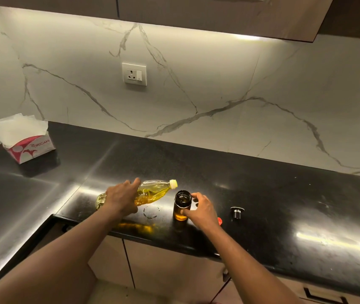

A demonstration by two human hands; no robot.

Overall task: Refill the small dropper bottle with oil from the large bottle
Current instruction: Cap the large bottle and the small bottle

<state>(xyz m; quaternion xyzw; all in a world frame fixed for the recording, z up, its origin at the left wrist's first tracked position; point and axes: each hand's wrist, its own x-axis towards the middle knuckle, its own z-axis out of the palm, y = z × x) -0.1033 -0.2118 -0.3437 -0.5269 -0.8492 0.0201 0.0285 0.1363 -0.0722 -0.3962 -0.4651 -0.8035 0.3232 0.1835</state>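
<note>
the left hand (pixel 123 199) wraps over the middle of the large bottle (pixel 152 190) and hides that stretch; the bottle's pale mouth end is too small to tell whether it is capped or open. the right hand (pixel 201 208) covers the right side of the small bottle (pixel 182 205). a red thing (pixel 219 220) peeks from behind the right wrist, mostly hidden, and cannot be identified. the small black piece (pixel 237 212) shows no fine detail. faint marks (pixel 150 212) may be drops or glints. both forearms run off the bottom edge, and the upper cabinets (pixel 218 14) off the top.
</note>
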